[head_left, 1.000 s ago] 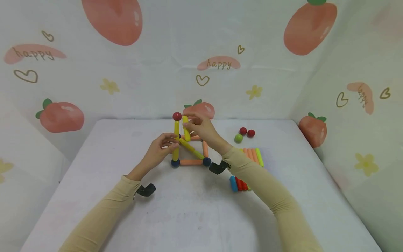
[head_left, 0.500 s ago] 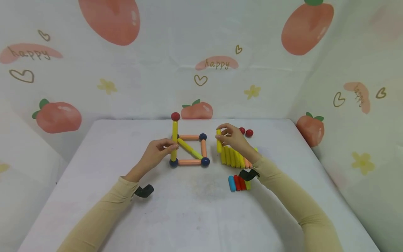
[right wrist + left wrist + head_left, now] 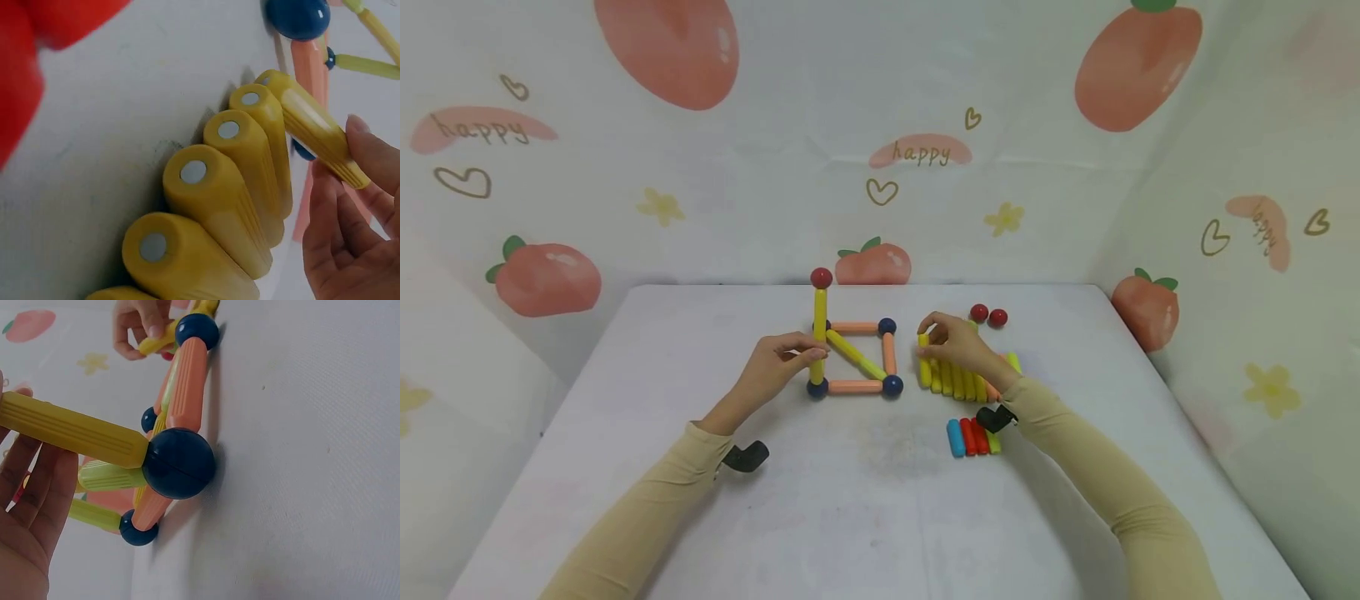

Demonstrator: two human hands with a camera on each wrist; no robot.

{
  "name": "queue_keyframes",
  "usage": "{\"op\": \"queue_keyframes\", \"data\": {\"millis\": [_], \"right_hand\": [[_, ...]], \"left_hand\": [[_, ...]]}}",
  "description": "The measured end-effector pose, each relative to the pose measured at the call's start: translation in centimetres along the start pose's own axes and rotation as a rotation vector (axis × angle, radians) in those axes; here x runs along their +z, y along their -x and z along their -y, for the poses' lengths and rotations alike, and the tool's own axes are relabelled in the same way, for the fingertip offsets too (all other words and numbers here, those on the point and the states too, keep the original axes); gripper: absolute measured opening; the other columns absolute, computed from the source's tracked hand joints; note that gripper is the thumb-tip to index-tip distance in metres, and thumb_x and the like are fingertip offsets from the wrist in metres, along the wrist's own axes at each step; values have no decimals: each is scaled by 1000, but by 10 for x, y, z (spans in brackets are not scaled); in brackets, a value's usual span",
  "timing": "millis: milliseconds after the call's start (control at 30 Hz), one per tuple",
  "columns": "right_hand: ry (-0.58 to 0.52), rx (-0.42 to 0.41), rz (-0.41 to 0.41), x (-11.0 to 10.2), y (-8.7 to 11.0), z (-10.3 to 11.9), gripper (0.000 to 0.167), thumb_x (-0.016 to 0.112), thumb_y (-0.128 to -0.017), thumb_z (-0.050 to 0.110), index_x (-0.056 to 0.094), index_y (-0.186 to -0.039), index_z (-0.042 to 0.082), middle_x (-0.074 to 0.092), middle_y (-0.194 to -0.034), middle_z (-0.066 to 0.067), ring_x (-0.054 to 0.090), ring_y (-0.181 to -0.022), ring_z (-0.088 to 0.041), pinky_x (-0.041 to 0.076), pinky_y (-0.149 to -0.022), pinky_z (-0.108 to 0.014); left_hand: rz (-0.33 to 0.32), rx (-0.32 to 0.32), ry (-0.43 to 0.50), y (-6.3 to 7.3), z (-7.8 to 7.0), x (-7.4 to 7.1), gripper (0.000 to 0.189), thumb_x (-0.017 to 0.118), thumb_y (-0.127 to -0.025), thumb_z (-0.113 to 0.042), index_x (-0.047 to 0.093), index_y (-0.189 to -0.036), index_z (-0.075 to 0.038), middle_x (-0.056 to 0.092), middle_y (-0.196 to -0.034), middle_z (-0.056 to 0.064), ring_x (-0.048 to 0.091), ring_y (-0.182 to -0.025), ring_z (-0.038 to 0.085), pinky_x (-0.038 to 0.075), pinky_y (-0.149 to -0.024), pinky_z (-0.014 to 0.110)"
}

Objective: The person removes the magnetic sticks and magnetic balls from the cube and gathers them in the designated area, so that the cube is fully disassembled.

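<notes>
My left hand [image 3: 778, 367] pinches the upright yellow magnetic rod [image 3: 69, 428], which rises from a dark blue ball [image 3: 179, 464] at the front left corner of a square frame. A red ball [image 3: 822, 278] tops the upright in the head view. Orange rods [image 3: 855, 387] and blue balls form the square, crossed by a yellow and light green diagonal [image 3: 857, 357]. My right hand [image 3: 958, 342] pinches another yellow magnetic rod [image 3: 319, 128], tilted at the left end of a row of yellow rods [image 3: 209, 200]. Grey discs show on the row's near ends.
Right of the yellow row lie orange and light green rods [image 3: 1013, 362], partly hidden by the right hand and sleeve. Blue, red and light green rods [image 3: 968, 437] lie in front. Two red balls [image 3: 988, 316] sit behind, and a green ball is mostly covered by the hand.
My right hand has carried its yellow magnetic rod from beside the upright rightward, then lowered it to the end of the row. My left hand has stayed at the upright.
</notes>
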State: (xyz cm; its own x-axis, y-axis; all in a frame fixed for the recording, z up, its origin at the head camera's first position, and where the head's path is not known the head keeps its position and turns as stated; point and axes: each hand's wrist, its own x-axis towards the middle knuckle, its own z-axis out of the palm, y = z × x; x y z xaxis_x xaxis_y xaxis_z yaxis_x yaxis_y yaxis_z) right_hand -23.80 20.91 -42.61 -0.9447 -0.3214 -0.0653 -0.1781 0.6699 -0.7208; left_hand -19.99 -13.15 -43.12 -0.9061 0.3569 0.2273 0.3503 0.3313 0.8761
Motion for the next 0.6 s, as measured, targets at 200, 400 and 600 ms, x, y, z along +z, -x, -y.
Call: {"op": "queue_keyframes", "data": {"millis": [200,400,600], "right_hand": [[69,3,49,3,-5,1,29,74,-90,22,62,-115,13,65,-106,-9,56,-96,-24,49,-85,-32],[76,59,94,4,-10,-5,31,73,-91,27,64,-117,13,66,-114,-8,58,-104,-24,51,-97,-39],[104,91,126,4,-13,-8,31,72,-92,29,65,-117,13,67,-113,-8,58,-103,-23,52,-99,-39]], "left_hand": [[-3,-6,3,1,1,1,21,68,-95,-29,76,-104,-13,75,-100,8,64,-90,3,55,-79,19],[1,-13,4,1,-1,1,22,67,-95,-30,76,-105,-13,75,-102,8,64,-91,3,55,-79,20],[0,-16,1,1,-5,0,23,67,-94,-30,75,-106,-12,76,-103,7,64,-92,4,54,-78,19]]}}
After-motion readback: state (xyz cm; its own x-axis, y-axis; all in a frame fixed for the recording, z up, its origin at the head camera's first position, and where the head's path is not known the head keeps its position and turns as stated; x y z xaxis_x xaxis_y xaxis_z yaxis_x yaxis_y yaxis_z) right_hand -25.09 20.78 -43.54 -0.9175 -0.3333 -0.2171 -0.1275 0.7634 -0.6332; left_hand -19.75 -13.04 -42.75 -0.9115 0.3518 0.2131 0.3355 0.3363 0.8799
